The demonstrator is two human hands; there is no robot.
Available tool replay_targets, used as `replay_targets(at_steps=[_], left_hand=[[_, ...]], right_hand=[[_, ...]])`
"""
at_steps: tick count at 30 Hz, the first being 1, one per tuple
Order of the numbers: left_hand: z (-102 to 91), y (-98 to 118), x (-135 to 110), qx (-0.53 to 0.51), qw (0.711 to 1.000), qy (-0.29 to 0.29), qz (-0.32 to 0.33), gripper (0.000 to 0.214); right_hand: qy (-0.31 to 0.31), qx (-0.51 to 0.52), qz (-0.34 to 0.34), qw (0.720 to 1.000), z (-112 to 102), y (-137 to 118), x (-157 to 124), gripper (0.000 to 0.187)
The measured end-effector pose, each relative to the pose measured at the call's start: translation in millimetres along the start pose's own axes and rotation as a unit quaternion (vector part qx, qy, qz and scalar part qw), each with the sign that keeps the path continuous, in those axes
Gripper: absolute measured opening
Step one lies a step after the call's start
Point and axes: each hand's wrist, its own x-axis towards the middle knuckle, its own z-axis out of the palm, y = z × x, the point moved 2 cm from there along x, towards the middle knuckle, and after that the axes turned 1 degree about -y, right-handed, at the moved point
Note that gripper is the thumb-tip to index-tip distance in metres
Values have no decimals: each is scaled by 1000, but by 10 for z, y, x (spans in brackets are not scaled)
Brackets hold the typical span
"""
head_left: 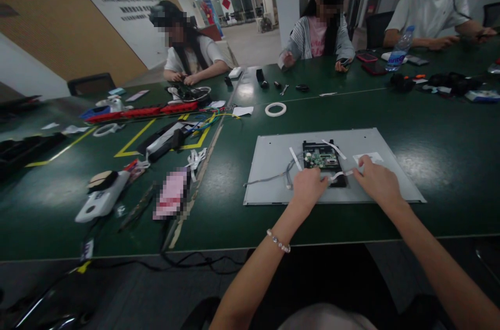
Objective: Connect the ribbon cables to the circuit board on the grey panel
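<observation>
A flat grey panel [273, 150] lies on the table in front of me. On its middle sits a green circuit board [321, 159] in a black bracket [339, 182]. My left hand [308, 187] is closed at the bracket's lower left, pinching one end of a short white tape strip [341, 176]. The other end is between the fingers of my right hand [377, 184], so the strip spans the bracket. Two more white strips lie near the board, one on the left [296, 159] and one across its upper right [334, 149]. A grey cable [269, 179] runs left from the board.
A roll of white tape [275, 109] lies behind the panel. Left of it are a pink pouch-like item [172, 193], a white device [103, 197] and red strips [144, 111]. A small wrench [284, 90] and a bottle [400, 49] stand farther back. Several people sit across the table.
</observation>
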Motion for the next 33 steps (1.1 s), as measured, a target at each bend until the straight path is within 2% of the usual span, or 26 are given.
replay_targets(at_steps=[3, 6, 8, 10, 13, 17, 20, 26, 33], left_hand=[[-18, -13, -32, -4, 1000, -7, 9, 31], [-66, -26, -99, -9, 1000, -15, 8, 27], [-104, -43, -200, -9, 1000, -16, 4, 24], [-129, -75, -359, -12, 1000, -15, 4, 23], [-123, -174, -664, -41, 999, 1, 1, 26], [-63, -371, -1007, -96, 995, 31, -20, 28], [-41, -485, -1125, -171, 983, 61, -34, 29], [-29, -548, -1156, -274, 957, 78, -46, 28], [-35, -545, -1172, -295, 951, 73, -47, 29]], right_hand=[[6, 26, -20, 999, 31, 34, 8, 28], [40, 100, -70, 992, 54, 69, 18, 28], [70, 166, -146, 973, 60, 110, 15, 32], [76, 196, -238, 948, 74, 185, -4, 40], [39, 152, -317, 935, 141, 373, -49, 55], [7, 73, -326, 943, 247, 589, -128, 67], [13, 44, -312, 949, 286, 614, -195, 69], [24, 22, -267, 963, 351, 603, -286, 69], [49, 9, -231, 972, 478, 737, -305, 67]])
